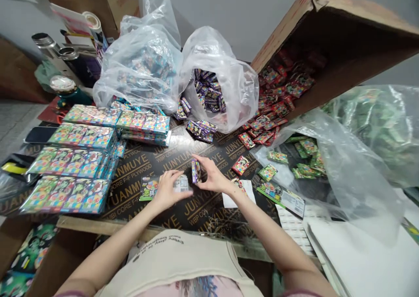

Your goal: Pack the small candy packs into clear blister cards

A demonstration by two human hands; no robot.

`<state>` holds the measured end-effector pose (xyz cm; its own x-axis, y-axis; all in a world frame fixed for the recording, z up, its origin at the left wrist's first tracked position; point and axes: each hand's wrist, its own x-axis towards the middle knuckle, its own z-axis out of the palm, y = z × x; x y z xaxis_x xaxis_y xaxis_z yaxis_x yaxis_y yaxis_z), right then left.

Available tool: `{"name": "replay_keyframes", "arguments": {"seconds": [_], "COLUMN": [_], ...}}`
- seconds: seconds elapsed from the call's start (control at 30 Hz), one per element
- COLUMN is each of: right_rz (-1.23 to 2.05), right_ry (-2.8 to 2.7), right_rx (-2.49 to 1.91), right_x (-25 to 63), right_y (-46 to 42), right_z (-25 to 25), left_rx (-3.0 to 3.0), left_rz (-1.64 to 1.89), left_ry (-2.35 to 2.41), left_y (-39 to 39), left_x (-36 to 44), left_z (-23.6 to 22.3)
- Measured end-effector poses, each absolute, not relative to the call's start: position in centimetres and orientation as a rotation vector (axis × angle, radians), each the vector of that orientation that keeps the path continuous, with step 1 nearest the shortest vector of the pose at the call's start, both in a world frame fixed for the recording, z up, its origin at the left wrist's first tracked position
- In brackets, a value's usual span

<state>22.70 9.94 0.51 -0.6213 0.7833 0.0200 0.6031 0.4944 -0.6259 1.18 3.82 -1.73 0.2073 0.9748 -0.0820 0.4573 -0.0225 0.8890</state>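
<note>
My left hand (167,188) is closed on a flat printed card sleeve (151,188) that lies on the dark plywood board (196,209). My right hand (212,177) pinches a small purple packet (196,171) upright at the sleeve's right end. A red packet (240,165) and a green packet (267,172) lie just right of my right hand. A white card (248,188) sits under my right wrist.
Stacks of filled colourful sleeves (70,177) stand at the left. Two clear bags (219,83) of purple and blue packets sit behind. A tipped cardboard box (330,39) spills red packets. A clear bag (330,166) of green packets lies right, with white sheets (360,262) below it.
</note>
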Motion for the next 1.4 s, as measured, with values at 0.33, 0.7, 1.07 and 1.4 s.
{"name": "replay_keyframes", "arguments": {"seconds": [0.33, 0.7, 1.07, 1.4], "right_rz": [0.825, 0.911, 0.673, 0.731], "right_ry": [-2.115, -2.088, -2.18, -2.043], "right_rx": [-1.161, -1.042, -1.047, -1.092], "right_x": [21.9, 22.6, 23.0, 23.2], "right_y": [3.1, 1.8, 0.7, 0.7], "right_z": [1.8, 1.9, 0.9, 0.0], "left_rx": [0.496, 0.682, 0.688, 0.84], "left_rz": [0.958, 0.736, 0.68, 0.693], "left_ry": [1.125, 1.172, 1.036, 1.115], "left_y": [3.5, 1.7, 2.4, 2.3], "left_x": [3.0, 3.7, 3.1, 3.9], "left_z": [1.3, 1.3, 1.0, 0.5]}}
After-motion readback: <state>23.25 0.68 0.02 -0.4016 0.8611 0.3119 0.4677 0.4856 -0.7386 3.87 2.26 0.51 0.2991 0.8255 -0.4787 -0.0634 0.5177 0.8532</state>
